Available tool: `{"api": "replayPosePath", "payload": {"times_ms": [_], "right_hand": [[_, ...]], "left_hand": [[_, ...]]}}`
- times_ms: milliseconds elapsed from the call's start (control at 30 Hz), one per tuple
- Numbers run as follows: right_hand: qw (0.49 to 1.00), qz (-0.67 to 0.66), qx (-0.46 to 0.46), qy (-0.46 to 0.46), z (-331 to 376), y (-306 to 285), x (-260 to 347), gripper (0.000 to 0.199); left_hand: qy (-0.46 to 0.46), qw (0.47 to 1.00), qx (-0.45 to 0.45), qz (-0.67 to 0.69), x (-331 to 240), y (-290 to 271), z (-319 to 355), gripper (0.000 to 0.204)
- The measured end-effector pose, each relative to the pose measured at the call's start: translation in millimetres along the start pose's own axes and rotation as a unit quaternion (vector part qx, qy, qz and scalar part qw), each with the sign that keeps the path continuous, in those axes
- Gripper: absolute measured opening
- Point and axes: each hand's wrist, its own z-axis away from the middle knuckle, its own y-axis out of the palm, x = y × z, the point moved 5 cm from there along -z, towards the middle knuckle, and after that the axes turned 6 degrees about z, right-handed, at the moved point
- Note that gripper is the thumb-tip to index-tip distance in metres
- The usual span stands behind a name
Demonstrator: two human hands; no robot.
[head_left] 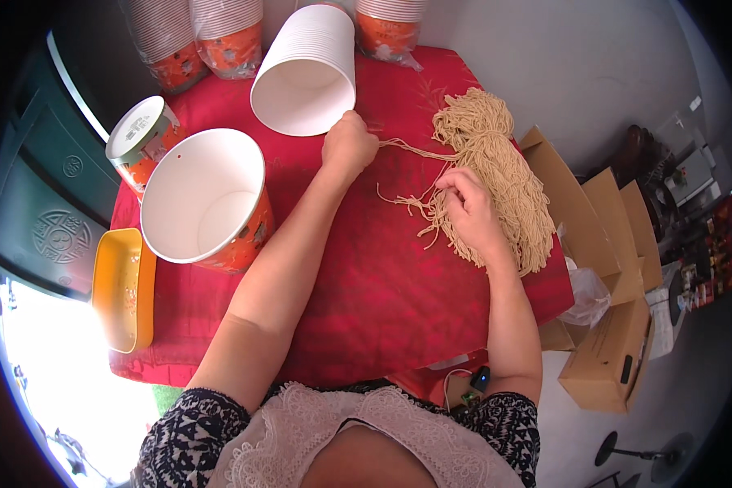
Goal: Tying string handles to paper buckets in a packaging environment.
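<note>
A large hank of tan cords (508,191), gathered near its top, lies along the table's right side. My left hand (350,148) is closed beside the mouth of the stacked white paper buckets (301,102), and a few cords run from it to the hank. My right hand (470,210) rests over the hank's left side with its fingers curled around loose cords; the fingertips are partly hidden. Thin loose ends stick out to the left below it.
A red cloth (366,301) covers the table. At left stand an open orange-and-white paper bucket (207,203), an upturned bucket (142,134) and a yellow tray (126,285). Wrapped bucket stacks (228,41) line the back. Open cardboard boxes (606,358) sit beyond the right edge.
</note>
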Motion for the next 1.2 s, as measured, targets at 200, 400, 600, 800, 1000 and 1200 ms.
{"api": "replayPosePath", "payload": {"times_ms": [200,400,600,800,1000,1200], "right_hand": [[0.984,0.131,0.060,-0.106,9.3,8.3,-0.8,0.024],[0.975,-0.011,0.202,-0.090,12.2,11.1,9.5,0.018],[0.986,-0.031,0.130,-0.099,4.4,2.0,5.0,0.019],[0.994,-0.053,0.075,-0.064,4.2,0.4,-5.3,0.020],[0.995,-0.071,0.053,-0.042,3.6,-2.6,-7.4,0.022],[0.995,-0.068,0.055,-0.036,5.5,-1.6,-12.8,0.021]], "left_hand": [[0.020,0.994,0.111,0.000,-10.5,2.9,-0.5,0.018],[0.028,0.993,0.107,-0.047,-6.1,-1.3,0.6,0.018],[0.094,0.985,0.023,-0.144,7.2,22.4,11.6,0.017],[0.095,0.982,0.123,-0.104,-9.1,14.1,4.2,0.020],[-0.006,0.928,0.365,0.077,-27.7,-9.0,14.7,0.021],[-0.070,0.909,0.408,0.043,-32.4,-8.7,23.4,0.029]]}}
